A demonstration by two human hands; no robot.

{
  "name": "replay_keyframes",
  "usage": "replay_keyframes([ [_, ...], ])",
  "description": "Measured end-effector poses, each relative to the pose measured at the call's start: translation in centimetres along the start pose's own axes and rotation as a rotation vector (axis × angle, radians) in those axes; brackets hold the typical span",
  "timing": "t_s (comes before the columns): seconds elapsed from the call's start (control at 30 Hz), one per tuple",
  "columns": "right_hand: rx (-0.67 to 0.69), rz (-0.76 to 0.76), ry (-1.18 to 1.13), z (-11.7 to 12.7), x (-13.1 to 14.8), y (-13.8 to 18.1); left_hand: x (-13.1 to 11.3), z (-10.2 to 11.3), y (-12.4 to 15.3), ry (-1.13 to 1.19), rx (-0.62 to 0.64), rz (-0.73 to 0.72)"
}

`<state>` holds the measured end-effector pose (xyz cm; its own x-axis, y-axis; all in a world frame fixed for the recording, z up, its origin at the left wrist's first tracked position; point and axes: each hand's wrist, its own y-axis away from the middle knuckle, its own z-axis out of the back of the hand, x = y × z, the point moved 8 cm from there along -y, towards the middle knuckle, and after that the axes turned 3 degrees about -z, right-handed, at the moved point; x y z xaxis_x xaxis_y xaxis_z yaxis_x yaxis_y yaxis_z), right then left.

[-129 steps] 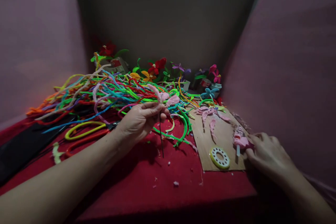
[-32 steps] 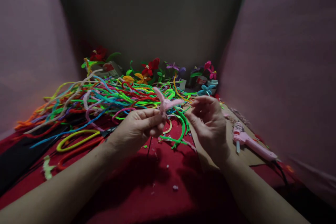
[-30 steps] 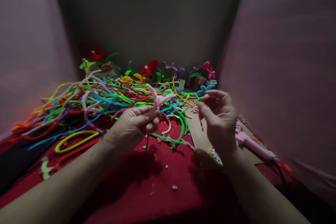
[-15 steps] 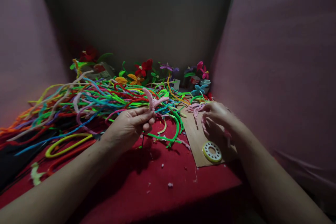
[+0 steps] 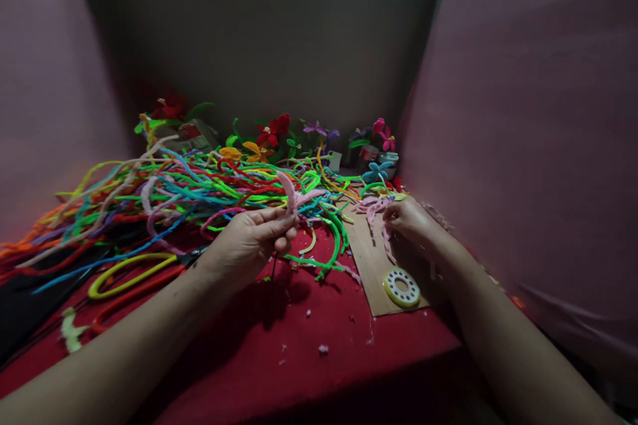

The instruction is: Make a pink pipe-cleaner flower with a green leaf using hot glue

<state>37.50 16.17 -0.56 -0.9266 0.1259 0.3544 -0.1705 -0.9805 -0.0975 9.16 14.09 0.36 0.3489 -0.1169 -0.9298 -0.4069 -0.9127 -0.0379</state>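
Note:
My left hand [image 5: 256, 236] pinches a pink pipe cleaner flower [image 5: 289, 196] between thumb and fingers. Two of its petals spread upward, and a thin dark stem points down below the fingers. On the right, my right hand [image 5: 411, 219] is closed over the brown board [image 5: 366, 272], its fingertips curled at a small pile of pink pipe cleaner pieces [image 5: 373, 209]. One pink strip lies just under those fingertips; whether they grip it or another piece is hidden.
A heap of coloured pipe cleaners [image 5: 199, 186] covers the table's left and middle. Scissors [image 5: 134, 275] with yellow and orange handles lie near my left forearm. A white and yellow ring with holes [image 5: 401, 287] rests on the board. Finished flowers [image 5: 272, 129] stand along the back.
My right hand's fingers have closed in at the pink pieces and moved slightly left and down. The left hand, with the flower, has shifted a little to the right.

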Motion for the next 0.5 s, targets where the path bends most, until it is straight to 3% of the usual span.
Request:
replay_keyframes([
  [0.33,-0.026,-0.021,-0.275,3.6,1.8,2.6,0.6,0.0,0.2,0.099,0.014,0.036],
  [0.4,-0.012,0.019,-0.483,4.1,2.7,3.6,0.8,-0.4,0.4,0.131,0.026,0.041],
  [0.5,0.070,0.176,-0.979,4.1,5.4,5.2,1.3,-1.1,0.8,0.142,0.059,0.076],
])
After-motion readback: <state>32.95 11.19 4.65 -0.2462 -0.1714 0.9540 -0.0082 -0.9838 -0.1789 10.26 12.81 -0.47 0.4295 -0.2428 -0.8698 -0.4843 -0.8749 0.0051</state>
